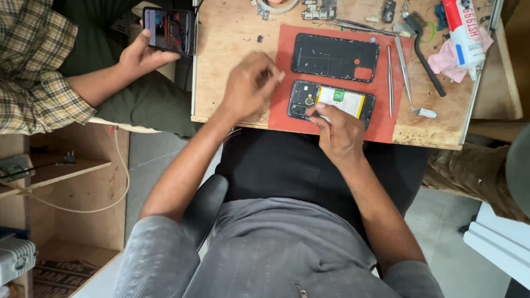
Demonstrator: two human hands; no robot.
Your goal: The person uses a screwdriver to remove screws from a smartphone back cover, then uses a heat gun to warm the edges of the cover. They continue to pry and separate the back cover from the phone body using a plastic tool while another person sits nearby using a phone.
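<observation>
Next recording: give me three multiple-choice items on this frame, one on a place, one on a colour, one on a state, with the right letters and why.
1. Where does the opened phone lie?
A. on the red mat
B. on the floor
C. on the shelf at the left

2. What colour is the removed back cover?
A. white
B. black
C. yellow

3. What is the right hand doing?
A. hanging off the table
B. resting on the opened phone's near edge
C. holding the brush

Answers: 1 A, the phone sits on the red mat on the wooden table. 2 B, the cover above the phone is black. 3 B, its fingers lie on the phone, while the left hand hovers beside it, fingertips pinched.
</observation>
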